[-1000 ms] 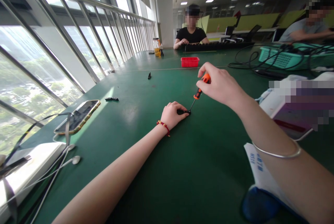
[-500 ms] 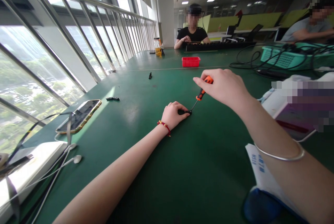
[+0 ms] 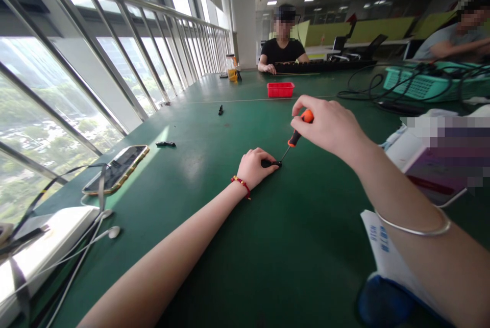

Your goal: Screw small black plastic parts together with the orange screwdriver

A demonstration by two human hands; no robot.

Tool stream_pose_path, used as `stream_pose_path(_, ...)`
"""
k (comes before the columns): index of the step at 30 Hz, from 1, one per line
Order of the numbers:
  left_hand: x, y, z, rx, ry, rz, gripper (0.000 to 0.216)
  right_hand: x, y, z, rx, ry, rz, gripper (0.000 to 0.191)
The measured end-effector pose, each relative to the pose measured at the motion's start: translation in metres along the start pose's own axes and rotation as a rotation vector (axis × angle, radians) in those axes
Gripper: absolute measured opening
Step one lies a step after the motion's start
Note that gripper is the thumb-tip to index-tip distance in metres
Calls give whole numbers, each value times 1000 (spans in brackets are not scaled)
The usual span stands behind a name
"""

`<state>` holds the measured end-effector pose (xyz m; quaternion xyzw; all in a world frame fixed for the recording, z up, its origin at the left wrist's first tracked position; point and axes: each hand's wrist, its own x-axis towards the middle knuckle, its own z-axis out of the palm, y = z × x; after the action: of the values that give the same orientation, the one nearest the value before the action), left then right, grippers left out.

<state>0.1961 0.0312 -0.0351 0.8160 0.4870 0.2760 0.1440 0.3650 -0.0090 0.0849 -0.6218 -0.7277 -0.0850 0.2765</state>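
Observation:
My left hand [image 3: 255,167] is closed on a small black part [image 3: 271,164], pinning it against the green table [image 3: 214,195]. Its exact kind does not show. An orange-and-black screwdriver [image 3: 294,139] leans over that part, the tip of its metal shaft meeting the part's right end. Thumb and fingers of my right hand [image 3: 325,121] are closed around the top of the handle. Two more small black pieces lie apart from my hands: one piece [image 3: 166,144] to the left and another piece [image 3: 221,110] farther back.
Beyond my hands sits a red tray [image 3: 280,90]. A phone [image 3: 117,170], white earphones [image 3: 113,232] and cables lie left. On the right are a box [image 3: 440,165], a blue-and-white packet [image 3: 377,236] and a teal basket [image 3: 413,85] with cables. Two people sit farther off.
The fingers of my right hand have shifted around the screwdriver handle and curled in more. My left hand and the black part stay put. The person opposite has lowered a hand to the table.

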Motion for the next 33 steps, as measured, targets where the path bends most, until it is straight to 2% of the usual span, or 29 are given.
stream_pose_path(4, 0, 0, 0, 0, 0, 6, 16, 0, -1, 2, 8, -7, 20, 25)
stream_pose_path(7, 0, 0, 1, -4, 2, 6, 16, 0, -2, 2, 5, -18, 21, 35)
stream_pose_path(11, 1, -1, 1, -4, 5, 9, 16, -1, -3, 2, -7, -6, 5, 20)
stream_pose_path(18, 1, -2, 2, 5, 11, 15, 15, -1, -3, 1, -22, -17, 36, 34)
stream_pose_path(22, 0, -3, 2, 9, 14, 18, 16, 0, -2, 3, -11, 12, 40, 23)
stream_pose_path(28, 0, -2, 2, 4, 14, 15, 15, 0, -4, 2, 4, -12, 59, 37)
stream_pose_path(31, 1, -2, 2, 6, 14, 17, 15, 0, -4, 2, 7, 6, 43, 24)
stream_pose_path(33, 1, -2, 2, 7, 14, 18, 15, -1, -4, 2, 11, 23, 39, 22)
